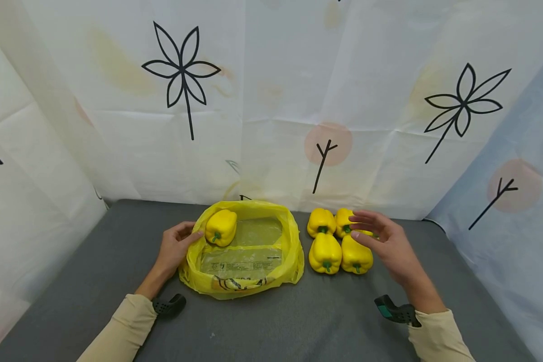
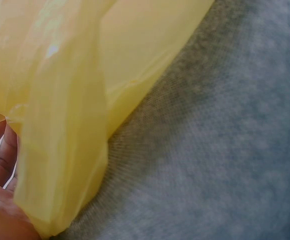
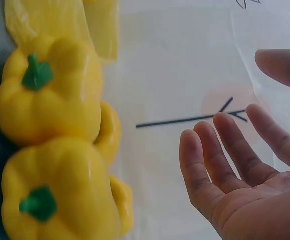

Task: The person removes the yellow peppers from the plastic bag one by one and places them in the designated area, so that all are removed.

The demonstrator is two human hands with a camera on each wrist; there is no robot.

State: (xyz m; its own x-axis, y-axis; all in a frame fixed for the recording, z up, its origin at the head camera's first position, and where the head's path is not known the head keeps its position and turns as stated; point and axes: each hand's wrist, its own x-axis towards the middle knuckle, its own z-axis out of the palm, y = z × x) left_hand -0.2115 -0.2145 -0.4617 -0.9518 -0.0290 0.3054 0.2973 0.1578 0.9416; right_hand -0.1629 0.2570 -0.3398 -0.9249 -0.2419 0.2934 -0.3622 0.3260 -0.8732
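Observation:
A yellow plastic bag (image 1: pixel 242 291) lies on the grey table with its mouth spread wide. Inside, against its left wall, sits one yellow bell pepper (image 1: pixel 221 227) with a green stem. My left hand (image 1: pixel 176 249) pinches the bag's left rim, thumb over the edge; in the left wrist view the yellow film hides part of its fingers. To the right of the bag, several yellow bell peppers (image 1: pixel 325 254) stand close together in rows. Over their right side hovers my right hand (image 1: pixel 391 246), fingers apart and holding nothing, as the right wrist view also shows.
The grey table (image 1: pixel 271 327) reaches back to a white hanging cloth (image 1: pixel 271 100) printed with black plant outlines. More cloth hangs along the left and right sides. Black bands (image 1: pixel 169 305) sit on both wrists.

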